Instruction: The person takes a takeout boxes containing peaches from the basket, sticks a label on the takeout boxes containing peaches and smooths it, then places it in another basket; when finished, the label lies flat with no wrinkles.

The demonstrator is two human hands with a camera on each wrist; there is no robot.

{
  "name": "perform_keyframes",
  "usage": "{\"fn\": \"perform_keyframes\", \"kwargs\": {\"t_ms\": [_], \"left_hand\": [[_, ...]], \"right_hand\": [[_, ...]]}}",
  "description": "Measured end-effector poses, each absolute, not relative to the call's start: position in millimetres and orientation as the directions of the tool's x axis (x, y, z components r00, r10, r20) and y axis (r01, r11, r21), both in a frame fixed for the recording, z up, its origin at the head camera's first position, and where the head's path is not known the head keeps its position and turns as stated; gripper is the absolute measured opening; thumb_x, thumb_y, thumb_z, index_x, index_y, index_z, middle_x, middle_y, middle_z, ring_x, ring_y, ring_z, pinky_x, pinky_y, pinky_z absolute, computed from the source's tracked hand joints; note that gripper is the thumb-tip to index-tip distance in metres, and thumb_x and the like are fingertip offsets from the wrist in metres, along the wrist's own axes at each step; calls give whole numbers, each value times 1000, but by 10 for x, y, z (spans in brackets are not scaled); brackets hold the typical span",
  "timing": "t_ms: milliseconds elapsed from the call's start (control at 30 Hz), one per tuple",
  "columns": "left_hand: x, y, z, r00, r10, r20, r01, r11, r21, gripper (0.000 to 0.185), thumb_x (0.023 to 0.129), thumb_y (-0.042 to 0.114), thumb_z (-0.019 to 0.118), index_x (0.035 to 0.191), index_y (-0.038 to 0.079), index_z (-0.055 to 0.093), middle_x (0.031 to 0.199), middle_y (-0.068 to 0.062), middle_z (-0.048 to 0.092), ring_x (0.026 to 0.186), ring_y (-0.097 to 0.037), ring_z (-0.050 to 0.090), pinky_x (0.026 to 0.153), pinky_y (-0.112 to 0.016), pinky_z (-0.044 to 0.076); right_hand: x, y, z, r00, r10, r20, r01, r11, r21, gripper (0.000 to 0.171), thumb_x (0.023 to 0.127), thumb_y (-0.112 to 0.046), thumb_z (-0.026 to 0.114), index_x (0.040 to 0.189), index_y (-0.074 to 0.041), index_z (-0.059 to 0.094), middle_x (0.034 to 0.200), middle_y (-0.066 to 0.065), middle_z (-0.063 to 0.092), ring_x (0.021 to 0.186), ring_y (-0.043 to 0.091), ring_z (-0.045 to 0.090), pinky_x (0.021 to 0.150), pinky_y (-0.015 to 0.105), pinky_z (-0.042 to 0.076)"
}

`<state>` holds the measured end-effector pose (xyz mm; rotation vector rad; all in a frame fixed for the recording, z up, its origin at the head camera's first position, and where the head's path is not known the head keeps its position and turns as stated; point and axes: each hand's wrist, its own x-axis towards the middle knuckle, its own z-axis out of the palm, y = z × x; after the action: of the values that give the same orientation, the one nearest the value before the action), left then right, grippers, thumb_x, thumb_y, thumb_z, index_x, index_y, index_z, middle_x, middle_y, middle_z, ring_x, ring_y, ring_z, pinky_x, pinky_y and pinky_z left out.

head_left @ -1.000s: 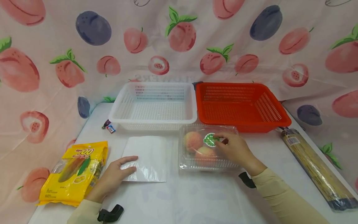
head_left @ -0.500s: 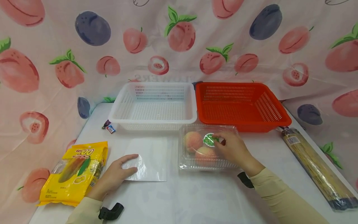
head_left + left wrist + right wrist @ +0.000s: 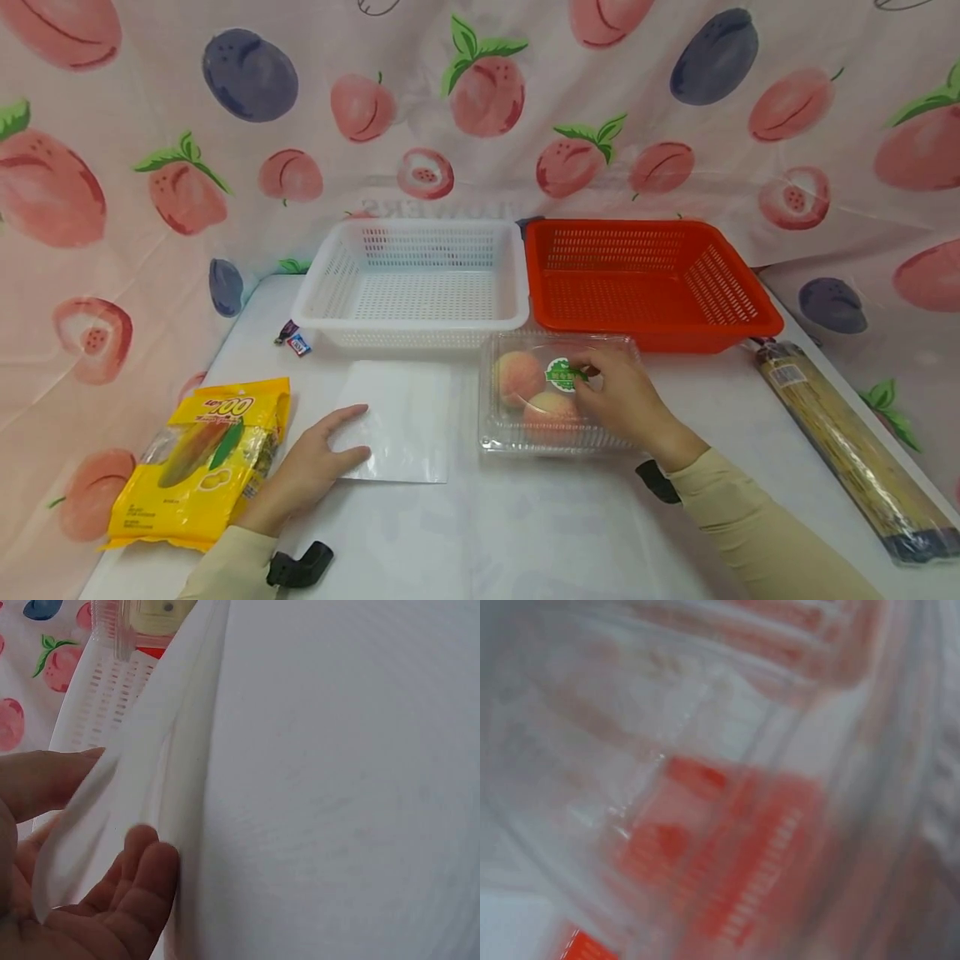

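Note:
In the head view my left hand (image 3: 315,458) lies at the left edge of a flat white plastic bag (image 3: 397,421). The left wrist view has the bag's curved edge (image 3: 142,757) passing between my fingers (image 3: 150,892), which curl round it. To the right stands a clear lidded plastic box (image 3: 498,437) with several peaches visible inside, among them a front peach (image 3: 551,417), and a round green-and-white label (image 3: 560,375) on the lid. Over the box's right part my right hand (image 3: 626,404) grips it, index finger and thumb together beside the label; the other fingers are hidden.
Behind stand a white slotted basket (image 3: 412,325) and a red one, the red basket (image 3: 652,325), side by side. A yellow candy bag (image 3: 198,467) lies at left, two small wrapped candies (image 3: 294,337) beyond it. A long pack of noodle-like sticks (image 3: 847,450) lies at right.
My left hand has shifted slightly up with the bag's near edge. The right thumb and index finger have drawn closer together on the box, which stays in place.

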<state>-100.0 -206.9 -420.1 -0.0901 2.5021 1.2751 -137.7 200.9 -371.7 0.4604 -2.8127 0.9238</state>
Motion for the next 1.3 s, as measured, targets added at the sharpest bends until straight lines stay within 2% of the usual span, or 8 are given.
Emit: {"fn": "perform_keyframes", "kwargs": {"t_ms": [100, 233, 333, 433, 667, 967, 1100, 1300], "left_hand": [[-1007, -2079, -4180, -951, 79, -298, -182, 636, 750, 68, 93, 23, 70, 153, 16, 40, 160, -21, 27, 146, -44, 20, 114, -64, 17], [-1021, -2072, -4117, -963, 56, -262, -157, 675, 721, 68, 93, 23, 70, 153, 12, 40, 161, -25, 21, 146, -46, 18, 113, -64, 21], [-1028, -2047, -4053, -970, 37, -240, -149, 689, 709, 66, 92, 23, 71, 151, 10, 43, 162, -27, 13, 146, -48, 13, 111, -67, 20], [-1023, -2021, -3990, -971, 26, -236, -153, 692, 706, 64, 93, 23, 70, 150, 12, 44, 163, -26, 10, 146, -49, 11, 110, -69, 18], [-1018, -1919, -3904, -967, 96, -238, -128, 623, 772, 63, 94, 23, 69, 151, 13, 43, 164, -22, 12, 142, -49, 24, 109, -64, 28], [-1058, -1777, -3886, -971, 158, -181, -64, 556, 829, 61, 94, 19, 70, 149, 9, 46, 162, -20, 18, 148, -40, 18, 115, -55, 25], [-1090, -1706, -3877, -970, 185, -156, -36, 528, 849, 60, 94, 17, 69, 149, 7, 46, 161, -21, 21, 148, -39, 20, 115, -54, 24], [-1148, -1562, -3876, -963, 233, -136, -3, 497, 868, 59, 96, 19, 68, 150, 9, 45, 159, -17, 29, 146, -37, 27, 114, -55, 28]], "right_hand": [[-1381, 2009, -3713, -944, -250, 213, -328, 760, -561, 24, 91, -5, 65, 115, -3, 69, 105, 11, 69, 99, 31, 61, 113, 70, 8], [-1395, 2010, -3714, -948, -259, 187, -320, 762, -564, 25, 93, -7, 64, 117, -3, 68, 106, 11, 68, 98, 30, 62, 103, 60, 40], [-1401, 2017, -3723, -950, -265, 166, -312, 755, -577, 27, 93, -9, 63, 120, -4, 67, 108, 10, 69, 95, 28, 62, 84, 51, 52], [-1403, 2028, -3732, -949, -280, 143, -308, 730, -610, 30, 93, -9, 64, 122, -4, 67, 110, 9, 68, 97, 28, 62, 89, 52, 51], [-1414, 2040, -3744, -915, -381, 131, -369, 661, -653, 36, 92, -10, 68, 127, -4, 66, 118, 7, 68, 110, 27, 62, 97, 55, 48], [-1420, 2057, -3760, -896, -429, 115, -385, 619, -684, 31, 93, -10, 68, 125, -9, 69, 120, 2, 68, 111, 24, 61, 99, 54, 46], [-1407, 2065, -3735, -910, -401, 106, -342, 582, -737, 28, 94, -11, 67, 121, -11, 71, 116, 0, 70, 107, 23, 61, 95, 52, 48], [-1350, 2115, -3674, -942, -252, 222, -326, 526, -785, 27, 94, -10, 69, 121, -4, 69, 111, 8, 69, 99, 24, 59, 85, 34, 51]]}}
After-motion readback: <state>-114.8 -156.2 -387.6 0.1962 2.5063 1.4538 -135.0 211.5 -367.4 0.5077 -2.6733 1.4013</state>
